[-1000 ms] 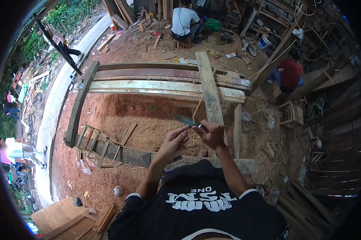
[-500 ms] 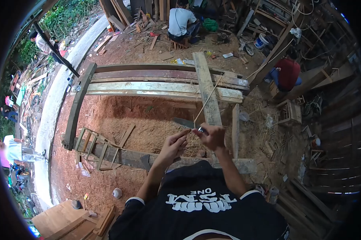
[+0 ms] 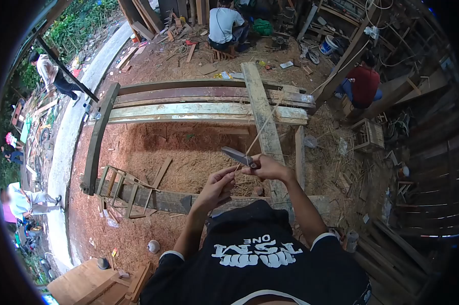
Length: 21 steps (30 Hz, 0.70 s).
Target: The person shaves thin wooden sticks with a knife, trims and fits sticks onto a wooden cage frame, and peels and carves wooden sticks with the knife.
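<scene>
My right hand (image 3: 265,166) is closed round the handle of a knife (image 3: 236,155), whose broad grey blade points to the upper left. A thin pale strip (image 3: 262,129) crosses the blade near my right fingers and slants up over a weathered plank (image 3: 261,109). Just left of the knife, my left hand (image 3: 219,187) pinches the lower end of the strip between thumb and fingers. Both hands are close together above the sawdust-covered ground, in front of my black shirt.
Long beams (image 3: 178,108) lie across a timber frame ahead. A small wooden ladder-like frame (image 3: 119,185) rests at the left on a low beam. One person in white (image 3: 224,25) crouches ahead; another in red (image 3: 364,85) sits at the right. People stand along the path (image 3: 62,168).
My right hand has turned, its wrist swinging outward to the right, and the knife has tilted with it. The view has shifted slightly. A person on the path at the upper left has moved.
</scene>
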Tool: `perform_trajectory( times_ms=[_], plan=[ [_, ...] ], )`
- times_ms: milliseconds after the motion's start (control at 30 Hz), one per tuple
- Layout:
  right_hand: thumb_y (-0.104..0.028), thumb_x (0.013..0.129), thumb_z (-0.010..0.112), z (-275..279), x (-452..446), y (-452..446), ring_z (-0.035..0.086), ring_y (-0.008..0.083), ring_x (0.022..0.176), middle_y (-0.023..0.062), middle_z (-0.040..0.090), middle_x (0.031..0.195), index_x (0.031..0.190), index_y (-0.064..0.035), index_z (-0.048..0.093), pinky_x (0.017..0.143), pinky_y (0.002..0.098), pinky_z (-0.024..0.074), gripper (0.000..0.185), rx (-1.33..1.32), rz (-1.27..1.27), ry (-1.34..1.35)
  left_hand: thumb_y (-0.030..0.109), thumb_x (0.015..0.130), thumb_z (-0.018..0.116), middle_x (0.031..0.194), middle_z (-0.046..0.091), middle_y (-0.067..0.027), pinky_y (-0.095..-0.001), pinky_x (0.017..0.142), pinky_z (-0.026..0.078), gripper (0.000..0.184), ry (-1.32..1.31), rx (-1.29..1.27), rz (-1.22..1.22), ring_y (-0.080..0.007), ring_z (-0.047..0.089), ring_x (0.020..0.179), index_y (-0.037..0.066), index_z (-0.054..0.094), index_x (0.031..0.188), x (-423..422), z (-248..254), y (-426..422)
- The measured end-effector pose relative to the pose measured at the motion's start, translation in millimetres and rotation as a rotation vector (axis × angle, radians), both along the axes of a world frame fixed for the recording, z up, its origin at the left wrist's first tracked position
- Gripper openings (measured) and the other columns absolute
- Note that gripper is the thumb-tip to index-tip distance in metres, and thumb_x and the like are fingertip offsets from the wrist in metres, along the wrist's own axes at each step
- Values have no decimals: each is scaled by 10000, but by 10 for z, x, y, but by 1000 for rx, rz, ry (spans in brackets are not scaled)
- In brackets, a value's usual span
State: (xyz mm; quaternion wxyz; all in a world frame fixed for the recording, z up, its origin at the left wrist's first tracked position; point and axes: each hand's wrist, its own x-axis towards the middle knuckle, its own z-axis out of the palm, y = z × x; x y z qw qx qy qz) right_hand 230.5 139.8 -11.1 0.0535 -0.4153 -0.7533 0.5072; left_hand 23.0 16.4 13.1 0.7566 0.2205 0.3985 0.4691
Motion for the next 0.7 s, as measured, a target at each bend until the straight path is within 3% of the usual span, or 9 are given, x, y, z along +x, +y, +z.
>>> perform_trajectory(
  times_ms=[33,67,167,367,467,567,667,700],
  plan=[
    [-520,876,700,-47,-33,1,625,248,686,105,616,683,866,-18,673,679,374,488,503,38,36,-42,162,1037,529,753,420,86,-170,462,229,434,-8,10,-13,-2,300,561,15,455,1439,7,-5,-13],
    [-422,884,693,-87,-55,6,674,339,831,200,658,750,907,-43,705,765,408,508,380,94,43,-105,161,1036,530,752,420,86,-170,462,227,437,-15,17,-25,-4,299,560,14,452,1440,13,-9,-28],
    [-297,862,688,11,-106,-78,683,375,840,226,679,788,949,-100,724,745,455,528,219,244,-81,-168,156,1036,525,749,407,88,-170,465,230,435,74,29,15,-2,298,563,16,458,1442,52,-17,-39],
    [-203,820,696,-424,-222,-198,689,369,685,161,683,705,1019,-131,722,653,480,547,214,764,-337,-86,172,1042,505,729,367,95,-173,475,238,419,224,91,68,0,291,569,11,484,1429,164,-145,68],
    [-199,830,694,-685,-162,-115,692,370,715,184,683,718,982,-91,724,672,471,556,189,734,-357,-84,183,1043,505,726,367,95,-178,478,234,424,274,41,75,-1,292,570,14,483,1431,248,-132,51],
    [-256,860,697,-467,-60,-114,690,380,731,210,673,714,914,-51,712,669,465,546,213,522,-274,-142,189,1043,510,719,363,91,-187,478,229,411,272,59,36,-3,291,568,21,494,1418,185,-153,92],
    [-324,886,695,-539,-29,-118,683,395,732,233,666,726,905,-15,702,657,457,526,310,175,-230,-12,203,1051,505,699,382,78,-192,465,245,403,224,14,64,-3,303,553,29,483,1414,188,-102,129],
    [-341,889,693,-442,-42,-152,681,400,738,236,665,733,906,-6,697,657,457,519,335,166,-189,9,206,1052,506,697,376,80,-194,465,243,401,207,20,67,-4,298,550,30,482,1411,187,-91,128]
  ],
)
